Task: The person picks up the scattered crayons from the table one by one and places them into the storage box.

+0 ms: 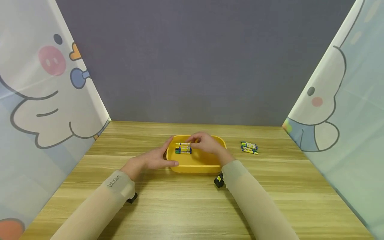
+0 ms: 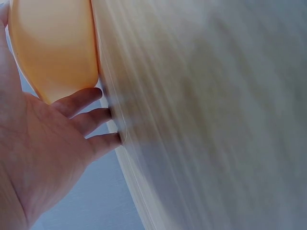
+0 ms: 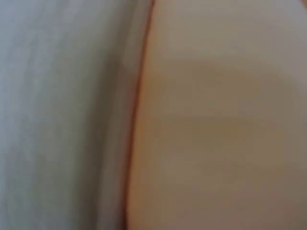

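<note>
A yellow tray (image 1: 207, 169) sits on the table in the head view, with several crayons (image 1: 183, 150) side by side in its left part. My left hand (image 1: 154, 158) rests against the tray's left end, thumb at the front rim and other fingers along the outer side. In the left wrist view, those fingers (image 2: 88, 103) look nearly straight, with tips close to the tabletop. Inside the tray, my right hand (image 1: 205, 143) pinches the right end of a yellow crayon (image 1: 181, 144) behind the others. The right wrist view is a blurred close-up without the fingers.
More crayons (image 1: 249, 147) lie in a small group on the wooden table (image 1: 180, 206), right of the tray. A dark grey panel (image 1: 192, 66) stands at the back. Cartoon-printed sheets (image 1: 39, 116) flank both sides.
</note>
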Available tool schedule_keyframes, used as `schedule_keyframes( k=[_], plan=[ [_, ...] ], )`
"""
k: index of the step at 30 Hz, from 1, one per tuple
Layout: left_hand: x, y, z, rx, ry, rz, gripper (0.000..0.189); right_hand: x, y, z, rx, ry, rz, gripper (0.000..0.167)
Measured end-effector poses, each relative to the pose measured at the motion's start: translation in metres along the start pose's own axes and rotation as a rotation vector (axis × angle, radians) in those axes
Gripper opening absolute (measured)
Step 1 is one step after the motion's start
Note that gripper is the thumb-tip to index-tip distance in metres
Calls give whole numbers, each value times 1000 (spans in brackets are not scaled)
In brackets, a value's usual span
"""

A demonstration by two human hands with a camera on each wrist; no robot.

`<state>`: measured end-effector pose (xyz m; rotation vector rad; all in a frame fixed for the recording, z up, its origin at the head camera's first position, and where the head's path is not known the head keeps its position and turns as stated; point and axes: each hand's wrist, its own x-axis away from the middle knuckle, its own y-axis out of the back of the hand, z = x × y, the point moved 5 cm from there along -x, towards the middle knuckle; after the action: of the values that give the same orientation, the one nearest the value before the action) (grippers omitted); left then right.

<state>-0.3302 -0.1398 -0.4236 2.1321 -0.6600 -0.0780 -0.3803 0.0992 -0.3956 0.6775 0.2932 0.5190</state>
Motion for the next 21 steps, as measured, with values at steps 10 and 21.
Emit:
schedule_keyframes(
  k=[10, 21],
  plan=[
    [0, 1, 1, -32, -13, -15, 129, -3, -14, -10, -15, -22, 65, 20],
    [-2, 0, 2, -19, -16, -15, 128, -3, -20, -9, 127, -16, 144, 16]
  ],
)
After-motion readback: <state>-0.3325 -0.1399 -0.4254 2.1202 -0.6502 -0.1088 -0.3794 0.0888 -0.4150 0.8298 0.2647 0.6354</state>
